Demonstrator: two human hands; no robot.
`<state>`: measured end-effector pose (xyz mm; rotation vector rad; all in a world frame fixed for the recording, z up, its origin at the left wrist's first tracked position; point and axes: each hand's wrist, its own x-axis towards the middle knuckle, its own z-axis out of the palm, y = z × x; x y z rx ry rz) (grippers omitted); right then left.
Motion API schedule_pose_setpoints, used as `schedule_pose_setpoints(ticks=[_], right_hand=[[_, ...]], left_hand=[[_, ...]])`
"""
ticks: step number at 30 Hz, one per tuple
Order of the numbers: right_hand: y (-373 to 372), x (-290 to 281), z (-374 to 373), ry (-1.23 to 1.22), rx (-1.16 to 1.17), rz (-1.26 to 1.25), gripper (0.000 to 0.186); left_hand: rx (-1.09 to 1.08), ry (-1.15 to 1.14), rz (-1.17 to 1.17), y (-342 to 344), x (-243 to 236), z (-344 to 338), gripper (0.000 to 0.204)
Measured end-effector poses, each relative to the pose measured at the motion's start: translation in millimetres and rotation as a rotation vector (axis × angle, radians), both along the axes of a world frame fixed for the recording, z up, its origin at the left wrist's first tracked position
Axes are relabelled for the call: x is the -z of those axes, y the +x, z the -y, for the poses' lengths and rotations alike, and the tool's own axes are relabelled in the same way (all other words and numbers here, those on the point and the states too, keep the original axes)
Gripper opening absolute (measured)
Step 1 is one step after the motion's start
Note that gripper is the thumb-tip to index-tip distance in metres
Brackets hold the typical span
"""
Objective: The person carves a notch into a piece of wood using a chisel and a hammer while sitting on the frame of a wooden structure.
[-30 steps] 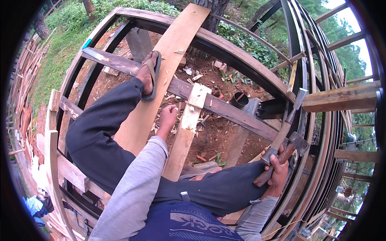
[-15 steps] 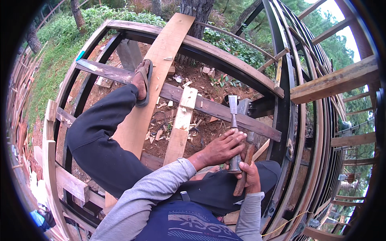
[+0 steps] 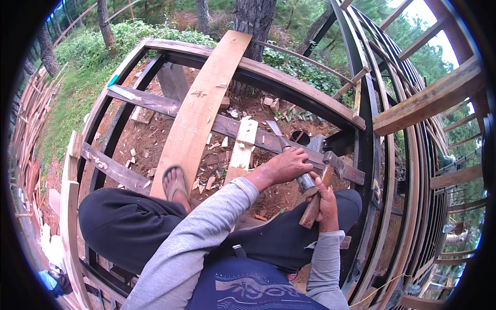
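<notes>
My left hand [image 3: 290, 166] is wrapped round a chisel [image 3: 307, 182]. Its flat metal blade points away from me and to the left, over a crossbeam. The thick round end of its handle sits beside my right hand [image 3: 326, 203], which grips a hammer [image 3: 312, 211] by its wooden handle. The hammer's metal head [image 3: 334, 162] is up, just right of the chisel. A pale piece of timber [image 3: 246, 135] with cut notches rests against the crossbeam, left of the chisel blade.
A wide plank [image 3: 202, 98] runs across the dark metal frame [image 3: 289, 92], with my sandalled foot [image 3: 175, 185] on it. Wood chips lie on the soil below. A dark round container [image 3: 299, 137] stands by the crossbeam [image 3: 263, 139]. Long beams [image 3: 429, 98] rise at right.
My foot has come back along the plank toward me, and my knee has lowered. The chisel has tilted from nearly straight ahead to the left. Both hands keep their tools.
</notes>
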<state>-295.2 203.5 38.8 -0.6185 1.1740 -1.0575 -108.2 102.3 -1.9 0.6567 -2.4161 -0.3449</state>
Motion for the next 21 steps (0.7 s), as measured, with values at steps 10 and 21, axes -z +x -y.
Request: schedule_pose_setpoints(ticks=[10,21], right_hand=[[-2.8,1.2,-8.3,0.055,-0.034,-0.429,0.04],[82.8,3.7,-46.3,-0.166,-0.02,-0.749,0.025]], left_hand=[[0.246,0.247,0.044,91.0,77.0,-2.4,0.032],[0.248,0.385,-0.147,122.8,77.6,8.0,0.046]])
